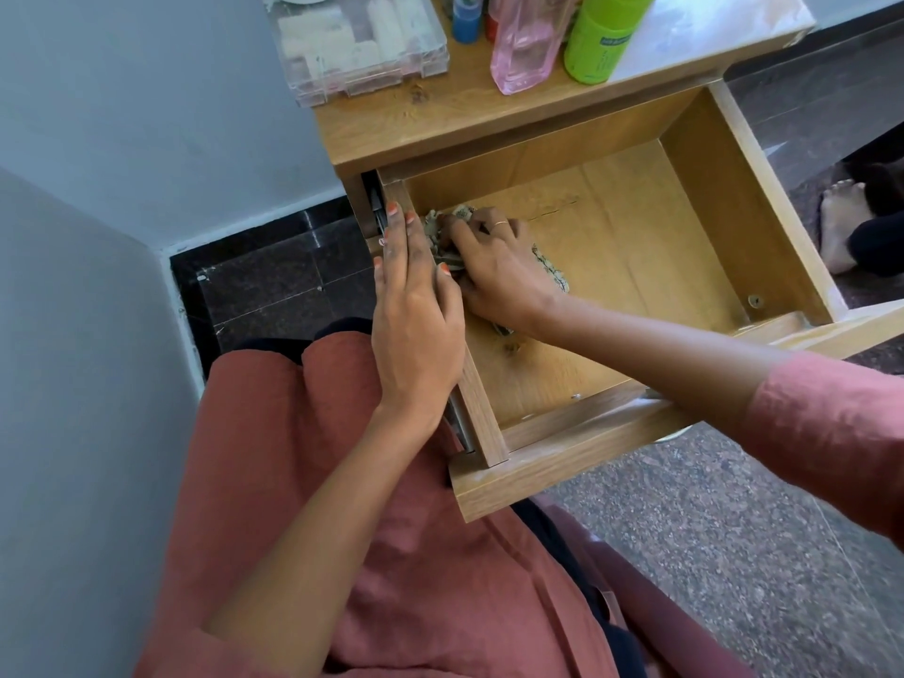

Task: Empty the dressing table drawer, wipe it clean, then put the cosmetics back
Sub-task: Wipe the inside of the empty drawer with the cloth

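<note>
Right hand [494, 266] is gripping the bunched cloth [553, 274] in curled fingers, pressing it onto the drawer [636, 247] floor by the left wall. Left hand [416, 305] is bracing that wall, fingers straight. Cloth is likely soft, light and floppy, so keep it wadded under the palm.

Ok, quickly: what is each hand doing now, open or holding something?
Left hand: open, resting flat on the drawer wall.
Right hand: gripping the cloth.

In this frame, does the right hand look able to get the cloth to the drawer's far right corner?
Probably yes. The right hand holds the cloth by the left wall of the drawer, and nothing visible lies on its floor between it and that corner.
</note>
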Available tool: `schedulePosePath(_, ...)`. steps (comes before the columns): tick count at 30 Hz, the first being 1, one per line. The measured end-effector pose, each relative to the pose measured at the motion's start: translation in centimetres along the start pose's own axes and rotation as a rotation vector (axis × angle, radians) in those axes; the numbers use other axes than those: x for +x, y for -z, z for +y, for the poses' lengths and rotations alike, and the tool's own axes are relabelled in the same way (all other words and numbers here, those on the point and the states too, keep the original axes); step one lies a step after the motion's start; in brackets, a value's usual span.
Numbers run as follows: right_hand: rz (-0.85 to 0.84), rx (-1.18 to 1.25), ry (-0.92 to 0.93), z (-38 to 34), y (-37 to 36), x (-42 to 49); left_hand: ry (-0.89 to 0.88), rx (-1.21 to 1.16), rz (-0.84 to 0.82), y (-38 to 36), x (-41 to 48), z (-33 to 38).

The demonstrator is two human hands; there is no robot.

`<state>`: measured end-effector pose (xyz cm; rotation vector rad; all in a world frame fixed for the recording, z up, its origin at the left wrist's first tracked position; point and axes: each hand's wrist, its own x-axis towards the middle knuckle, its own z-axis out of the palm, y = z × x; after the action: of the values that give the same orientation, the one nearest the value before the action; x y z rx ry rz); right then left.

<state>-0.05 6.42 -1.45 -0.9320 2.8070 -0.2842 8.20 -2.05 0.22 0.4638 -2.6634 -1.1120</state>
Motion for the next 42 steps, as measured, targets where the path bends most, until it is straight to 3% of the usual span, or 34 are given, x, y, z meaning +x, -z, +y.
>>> schedulePosePath(9,-0.057,0.215,0.046,0.9,0.4,1.1,0.022,-0.041,0.003,-0.2,0.1,0.1)
schedulePosePath(15,-0.187,0.096,0.192,2.3,1.3,2.8,0.022,-0.057,0.014,-0.1,0.1,0.4)
schedulePosePath(29,-0.277,0.004,0.328,3.1,1.8,-0.8,0.008,-0.046,0.002,-0.1,0.1,0.1)
schedulePosePath(38,-0.34,0.185,0.297,3.0,2.2,-2.2,0.006,-0.035,0.009,-0.1,0.3,-0.1)
schedulePosePath(42,-0.435,0.214,0.421,2.8,2.2,-5.4,0.013,-0.049,0.012,-0.2,0.2,0.0)
